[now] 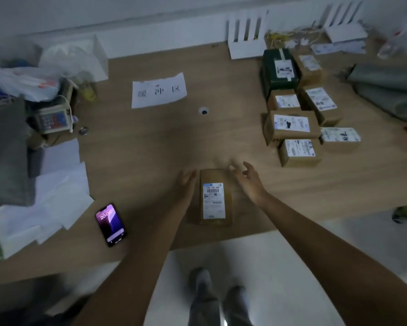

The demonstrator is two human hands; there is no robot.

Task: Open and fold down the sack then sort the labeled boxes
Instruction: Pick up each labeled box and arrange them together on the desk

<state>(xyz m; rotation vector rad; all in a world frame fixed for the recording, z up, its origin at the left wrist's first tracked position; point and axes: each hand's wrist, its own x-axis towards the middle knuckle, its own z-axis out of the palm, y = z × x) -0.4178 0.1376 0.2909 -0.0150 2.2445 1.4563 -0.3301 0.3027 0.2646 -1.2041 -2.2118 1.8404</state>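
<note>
A brown box [215, 196] lies flat on the table [150, 147] near its front edge, white label [213, 200] facing up, long side running away from the person. The left hand [186, 184] lies along the box's left side, fingers straight and together; whether it touches the cardboard cannot be told. The right hand [249, 182] is at the box's far right corner, fingers spread wide and loosely bent, holding nothing; contact with the box is unclear. Both grips are wide and empty.

Beyond and to the right of the right hand stands a group of labeled boxes [299, 128], packed close together, with a dark green box [280, 69] at the far end of the group. Further right lies grey-green fabric [390, 88], possibly the sack; this cannot be confirmed. Behind the group stand two white slatted racks [246, 36].

Straight ahead of the hands, well apart, lies a sheet [159, 90] with handwritten characters, and nearer, a small round white object [204, 111].

To the left of the left hand, a phone [110, 224] lies near the table edge, screen lit. Further left are loose white papers [56, 198], a folded grey cloth [4, 158], a small scale [53, 118] with a keypad, and plastic bags [28, 81].

Nothing lies between the hands and the box. Below the table edge, the person's shoes [219, 295] show on a pale floor [280, 267].
</note>
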